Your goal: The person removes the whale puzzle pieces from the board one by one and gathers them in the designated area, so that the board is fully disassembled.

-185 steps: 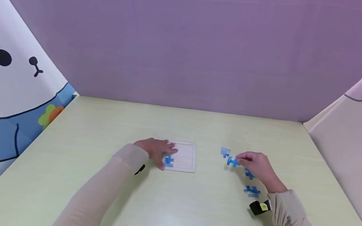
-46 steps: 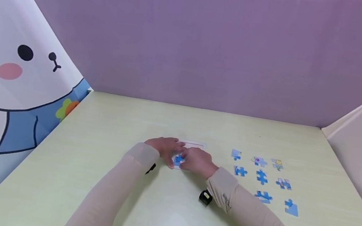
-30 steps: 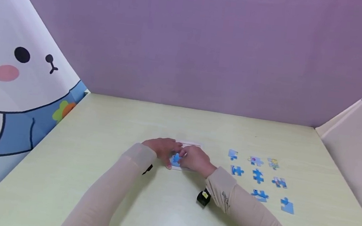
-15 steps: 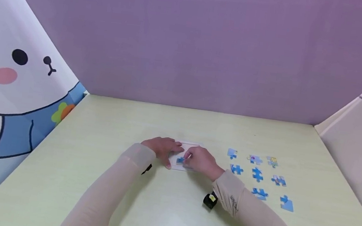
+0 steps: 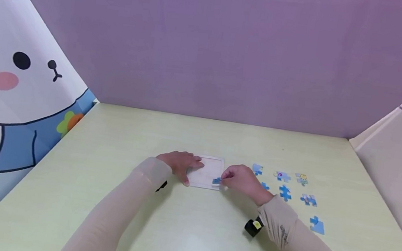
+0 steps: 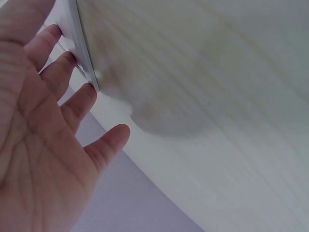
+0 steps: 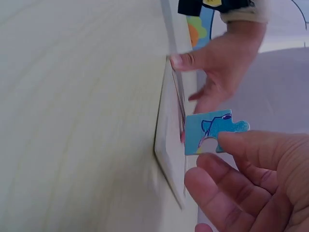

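Note:
My right hand pinches a blue jigsaw piece between thumb and fingers, just over the right edge of a white puzzle tray. The piece carries dark line art, with one rounded tab and a notch visible in the right wrist view. My left hand rests with spread fingers on the tray's left side, its thumb at the near left corner. The tray's pale inner board shows between the hands. In the left wrist view the fingertips touch the tray's rim.
Right of the tray lie several loose jigsaw pieces, among them a blue one, a purple-blue one, one with a yellow sun and a corner piece. My right forearm covers part of this area. A purple backdrop stands behind the table.
Earlier the right hand was among the loose pieces, then over the tray's lower left corner. It has lifted the blue jigsaw piece from there and carried it rightward. The left hand stays.

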`<state>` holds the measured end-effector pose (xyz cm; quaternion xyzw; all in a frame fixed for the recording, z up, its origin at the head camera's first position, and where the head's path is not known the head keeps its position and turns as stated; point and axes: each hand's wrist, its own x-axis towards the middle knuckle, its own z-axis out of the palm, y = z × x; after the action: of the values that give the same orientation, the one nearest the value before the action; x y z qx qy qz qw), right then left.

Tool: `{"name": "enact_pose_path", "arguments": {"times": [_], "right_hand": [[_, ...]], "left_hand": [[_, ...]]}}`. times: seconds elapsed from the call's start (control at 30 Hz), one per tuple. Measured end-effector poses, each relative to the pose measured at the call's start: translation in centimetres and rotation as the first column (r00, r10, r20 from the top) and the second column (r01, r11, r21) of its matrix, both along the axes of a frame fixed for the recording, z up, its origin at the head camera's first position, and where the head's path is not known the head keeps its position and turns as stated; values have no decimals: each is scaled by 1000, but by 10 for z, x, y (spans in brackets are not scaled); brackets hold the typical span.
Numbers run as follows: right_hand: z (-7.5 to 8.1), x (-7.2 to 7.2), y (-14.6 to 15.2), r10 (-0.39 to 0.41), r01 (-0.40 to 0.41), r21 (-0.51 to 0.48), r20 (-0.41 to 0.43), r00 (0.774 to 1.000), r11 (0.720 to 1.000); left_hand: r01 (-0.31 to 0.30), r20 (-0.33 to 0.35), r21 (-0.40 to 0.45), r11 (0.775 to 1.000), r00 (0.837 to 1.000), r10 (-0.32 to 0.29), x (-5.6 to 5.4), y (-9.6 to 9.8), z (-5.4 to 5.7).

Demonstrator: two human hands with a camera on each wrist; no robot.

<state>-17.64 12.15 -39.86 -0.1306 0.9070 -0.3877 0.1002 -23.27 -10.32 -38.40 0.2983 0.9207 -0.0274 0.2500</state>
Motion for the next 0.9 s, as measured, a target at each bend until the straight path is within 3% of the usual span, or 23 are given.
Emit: {"name": "enact_pose_path", "arguments": {"times": [0.47, 0.9], "right_hand": [[3, 13, 49, -56, 55, 30, 24, 998, 998], [3, 30, 80, -35, 32, 66, 48, 998, 997]], "left_hand": [[27, -17, 12, 1000, 999, -27, 2, -2, 3], [9, -10, 34, 999, 1000, -9, 0, -4, -1]]}}
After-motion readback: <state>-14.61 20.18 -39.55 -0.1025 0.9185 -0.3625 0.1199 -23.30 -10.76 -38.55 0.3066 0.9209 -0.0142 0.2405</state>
